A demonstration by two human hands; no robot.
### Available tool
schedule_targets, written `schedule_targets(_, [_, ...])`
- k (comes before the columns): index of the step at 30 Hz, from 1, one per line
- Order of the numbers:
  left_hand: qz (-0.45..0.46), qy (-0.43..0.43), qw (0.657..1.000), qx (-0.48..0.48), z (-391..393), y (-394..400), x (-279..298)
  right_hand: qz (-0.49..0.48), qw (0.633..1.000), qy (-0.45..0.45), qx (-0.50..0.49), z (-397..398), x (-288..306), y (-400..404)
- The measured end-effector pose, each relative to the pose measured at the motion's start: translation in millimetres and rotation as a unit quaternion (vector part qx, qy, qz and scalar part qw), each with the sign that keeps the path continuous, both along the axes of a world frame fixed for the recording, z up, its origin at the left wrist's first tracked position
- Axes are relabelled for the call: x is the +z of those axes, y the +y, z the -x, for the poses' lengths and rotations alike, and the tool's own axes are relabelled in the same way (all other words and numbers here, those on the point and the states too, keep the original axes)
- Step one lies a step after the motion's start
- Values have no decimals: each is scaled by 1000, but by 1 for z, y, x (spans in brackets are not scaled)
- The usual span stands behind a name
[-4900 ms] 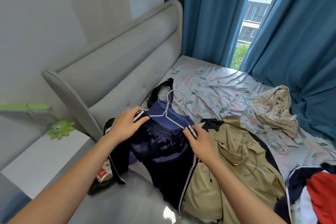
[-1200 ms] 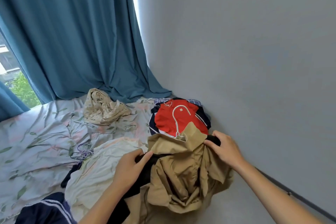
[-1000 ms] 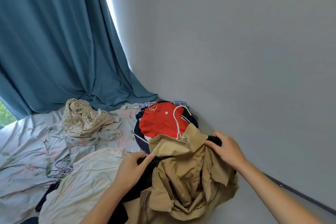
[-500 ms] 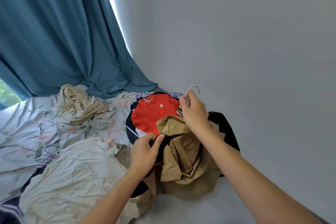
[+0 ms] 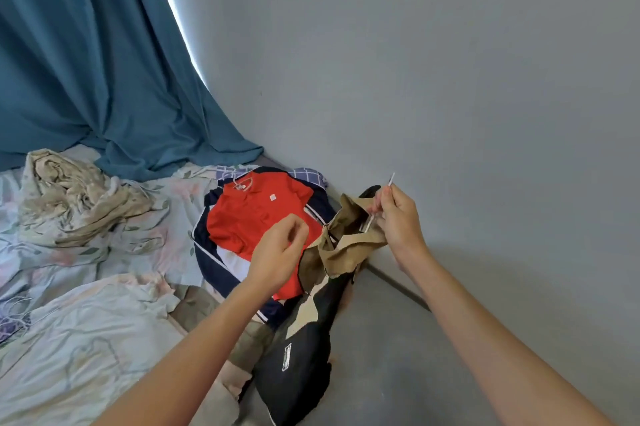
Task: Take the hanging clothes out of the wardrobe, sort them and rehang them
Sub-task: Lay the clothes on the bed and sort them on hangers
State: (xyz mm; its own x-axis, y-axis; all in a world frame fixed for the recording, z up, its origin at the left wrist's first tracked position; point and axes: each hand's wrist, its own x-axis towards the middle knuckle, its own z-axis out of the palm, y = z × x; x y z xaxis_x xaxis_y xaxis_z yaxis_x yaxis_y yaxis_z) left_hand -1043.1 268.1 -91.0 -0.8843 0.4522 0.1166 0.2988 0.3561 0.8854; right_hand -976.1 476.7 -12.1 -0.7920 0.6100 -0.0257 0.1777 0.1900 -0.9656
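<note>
My right hand (image 5: 398, 218) grips the white wire hanger (image 5: 390, 181) and holds it up by its hook. From the hanger hang a tan shirt (image 5: 346, 240) and a black garment (image 5: 304, 349), off the bed's right edge. My left hand (image 5: 280, 252) hovers just left of the tan shirt with fingers loosely curled and holds nothing. A red shirt (image 5: 256, 214) lies flat on the bed on a navy and white jacket (image 5: 207, 252), behind my left hand.
A crumpled beige floral garment (image 5: 69, 197) lies at the left on the floral bed sheet (image 5: 104, 321). Blue curtains (image 5: 86, 62) hang behind. A grey wall (image 5: 450, 79) stands close on the right, with grey floor (image 5: 398, 356) below.
My right hand has lifted the hanger with the tan shirt and black garment to the right, off the pile. My left hand has let go of the clothes.
</note>
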Motion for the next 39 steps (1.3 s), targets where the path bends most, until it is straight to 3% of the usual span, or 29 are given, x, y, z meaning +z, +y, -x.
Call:
schedule_targets(8, [24, 88, 992, -84, 52, 72, -4, -3, 999, 12, -33, -1, 14, 39])
schedule_targets(15, [65, 79, 981, -165, 66, 127, -7, -13, 998, 51, -41, 2, 30, 85])
schedule_targets(24, [78, 114, 971, -194, 71, 183, 0, 34, 995, 48, 82, 17, 43, 169])
schedule_targets(28, [81, 123, 986, -77, 55, 184, -1, 83, 983, 48, 155, 31, 34, 193])
schedule_targets(33, [130, 77, 984, 96, 28, 174, -11, 67, 966, 36, 249, 60, 13, 198])
schedule_targets(36, [138, 26, 973, 183, 24, 150, -20, -64, 944, 36, 321, 86, -8, 204])
schedule_targets(39, [135, -13, 961, 243, 31, 123, -30, -298, 867, -75, 393, 116, -43, 219])
